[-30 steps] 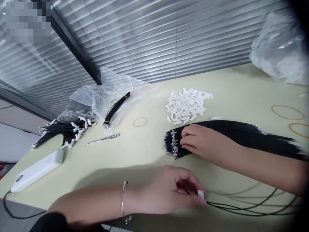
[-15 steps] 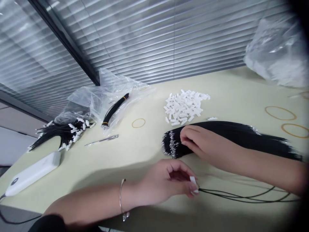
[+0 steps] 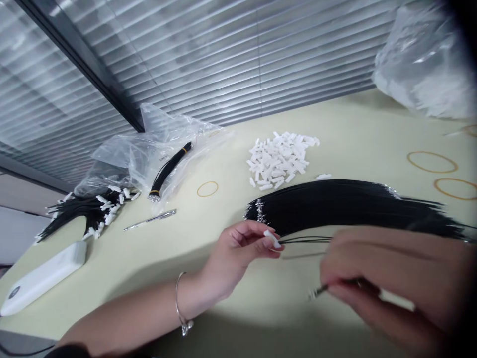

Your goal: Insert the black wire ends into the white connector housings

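My left hand pinches a small white connector between thumb and fingers, with thin black wires running from it to the right. Near the right edge, my right hand, blurred, is closed on a black wire whose metal tip sticks out to the left. Behind both hands lies a thick bundle of black wires with shiny metal terminals at its left end. Beyond the bundle is a pile of white connectors, with a single one lying apart from it.
At left are a white device, wires with white connectors and a pen. A small tied bundle rests on a clear plastic bag. Rubber bands and another bag also lie on the table.
My right hand has left the thick bundle and moved right and toward me, a terminal-tipped wire now in it. My left hand, still pinching the connector, has shifted up and left.
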`<state>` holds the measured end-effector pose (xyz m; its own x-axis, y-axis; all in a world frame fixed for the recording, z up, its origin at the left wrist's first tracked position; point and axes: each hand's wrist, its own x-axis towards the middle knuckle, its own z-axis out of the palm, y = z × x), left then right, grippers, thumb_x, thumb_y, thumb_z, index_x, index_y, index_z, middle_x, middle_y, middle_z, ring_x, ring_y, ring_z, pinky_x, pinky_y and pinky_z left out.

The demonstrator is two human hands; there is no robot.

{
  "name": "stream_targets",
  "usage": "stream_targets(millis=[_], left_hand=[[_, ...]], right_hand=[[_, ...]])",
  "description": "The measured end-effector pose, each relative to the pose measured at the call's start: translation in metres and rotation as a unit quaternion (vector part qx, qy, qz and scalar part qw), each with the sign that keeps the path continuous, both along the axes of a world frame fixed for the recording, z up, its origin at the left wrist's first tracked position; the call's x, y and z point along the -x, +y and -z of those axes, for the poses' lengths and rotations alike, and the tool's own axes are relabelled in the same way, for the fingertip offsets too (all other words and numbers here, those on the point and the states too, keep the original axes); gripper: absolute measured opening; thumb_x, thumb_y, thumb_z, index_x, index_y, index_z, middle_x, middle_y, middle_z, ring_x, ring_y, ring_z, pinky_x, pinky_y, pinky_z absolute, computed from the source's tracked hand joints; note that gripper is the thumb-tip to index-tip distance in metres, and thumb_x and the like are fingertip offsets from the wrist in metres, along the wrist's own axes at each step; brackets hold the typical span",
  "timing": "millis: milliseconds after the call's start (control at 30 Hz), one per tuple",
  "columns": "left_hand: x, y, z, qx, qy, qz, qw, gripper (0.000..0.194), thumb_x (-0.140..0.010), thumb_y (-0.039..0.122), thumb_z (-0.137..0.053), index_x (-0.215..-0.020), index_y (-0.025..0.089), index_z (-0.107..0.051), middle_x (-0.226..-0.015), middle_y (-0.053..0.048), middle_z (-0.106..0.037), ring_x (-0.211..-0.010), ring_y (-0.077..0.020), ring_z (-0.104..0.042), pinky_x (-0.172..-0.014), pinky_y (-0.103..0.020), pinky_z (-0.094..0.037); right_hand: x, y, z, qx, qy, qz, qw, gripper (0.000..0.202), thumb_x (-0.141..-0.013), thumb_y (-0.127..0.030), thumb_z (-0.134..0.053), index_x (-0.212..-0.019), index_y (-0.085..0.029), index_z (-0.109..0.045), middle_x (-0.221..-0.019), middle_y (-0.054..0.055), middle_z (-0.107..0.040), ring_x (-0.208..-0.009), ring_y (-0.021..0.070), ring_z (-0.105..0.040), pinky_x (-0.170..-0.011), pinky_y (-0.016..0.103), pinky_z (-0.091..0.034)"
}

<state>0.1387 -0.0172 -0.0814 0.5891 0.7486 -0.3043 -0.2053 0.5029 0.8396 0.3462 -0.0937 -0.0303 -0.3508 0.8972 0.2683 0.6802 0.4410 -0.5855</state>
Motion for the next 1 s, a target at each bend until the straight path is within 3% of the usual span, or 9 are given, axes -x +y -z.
stream_targets(millis=[67, 200, 300, 533, 867, 1000], left_hand=[[0.001, 0.001, 0.000, -0.009, -0.008, 0.001, 1.000, 0.014, -0.079, 0.019, -0.081, -0.089, 0.012, -0.073, -0.080, -0.003, -0.075, -0.074, -0.0105, -0.071, -0.072, -0.023, -0.058], [0.002, -0.002, -0.004, -0.036, -0.021, 0.026, 0.999, 0.011, -0.083, 0.019, -0.078, -0.093, 0.014, -0.074, -0.079, -0.002, -0.075, -0.073, -0.0091, -0.070, -0.073, -0.023, -0.059], [0.002, -0.003, -0.007, -0.041, -0.018, 0.040, 0.998, 0.010, -0.084, 0.018, -0.077, -0.093, 0.014, -0.075, -0.079, -0.001, -0.074, -0.072, -0.0080, -0.070, -0.074, -0.021, -0.059], [0.001, -0.002, -0.009, -0.036, -0.010, 0.044, 0.998, 0.011, -0.083, 0.020, -0.078, -0.092, 0.014, -0.075, -0.076, -0.001, -0.075, -0.071, -0.0083, -0.070, -0.072, -0.021, -0.058], [0.001, -0.001, -0.007, -0.040, -0.001, 0.039, 0.998, 0.012, -0.083, 0.019, -0.078, -0.093, 0.014, -0.073, -0.076, -0.001, -0.075, -0.070, -0.0082, -0.070, -0.073, -0.021, -0.058], [0.001, -0.001, -0.008, -0.048, 0.009, 0.043, 0.998, 0.013, -0.083, 0.020, -0.078, -0.092, 0.013, -0.073, -0.076, -0.001, -0.074, -0.069, -0.0081, -0.070, -0.072, -0.021, -0.057]], right_hand=[[0.002, 0.002, 0.002, 0.028, -0.009, -0.016, 0.999, 0.023, -0.092, -0.024, -0.050, -0.071, -0.023, -0.060, -0.061, -0.002, -0.057, -0.051, 0.0107, -0.047, -0.050, 0.026, -0.034], [0.003, 0.025, 0.007, 0.206, -0.054, 0.004, 0.977, 0.024, -0.088, -0.027, -0.046, -0.067, -0.021, -0.057, -0.059, -0.002, -0.055, -0.051, 0.0109, -0.044, -0.046, 0.025, -0.030], [0.002, 0.034, 0.010, 0.272, -0.090, 0.014, 0.958, 0.022, -0.085, -0.029, -0.046, -0.068, -0.021, -0.056, -0.061, -0.002, -0.053, -0.055, 0.0115, -0.042, -0.046, 0.025, -0.027], [0.006, 0.030, 0.012, 0.303, -0.136, 0.048, 0.942, 0.014, -0.081, -0.024, -0.049, -0.069, -0.022, -0.058, -0.063, -0.002, -0.055, -0.059, 0.0124, -0.045, -0.050, 0.027, -0.029], [0.005, 0.029, 0.013, 0.234, -0.104, 0.043, 0.966, 0.015, -0.079, -0.020, -0.050, -0.065, -0.021, -0.057, -0.061, -0.004, -0.058, -0.055, 0.0105, -0.047, -0.049, 0.024, -0.031], [0.008, 0.029, 0.011, 0.240, -0.102, 0.052, 0.964, 0.017, -0.079, -0.020, -0.051, -0.063, -0.021, -0.057, -0.060, -0.002, -0.058, -0.053, 0.0112, -0.048, -0.048, 0.025, -0.031]])
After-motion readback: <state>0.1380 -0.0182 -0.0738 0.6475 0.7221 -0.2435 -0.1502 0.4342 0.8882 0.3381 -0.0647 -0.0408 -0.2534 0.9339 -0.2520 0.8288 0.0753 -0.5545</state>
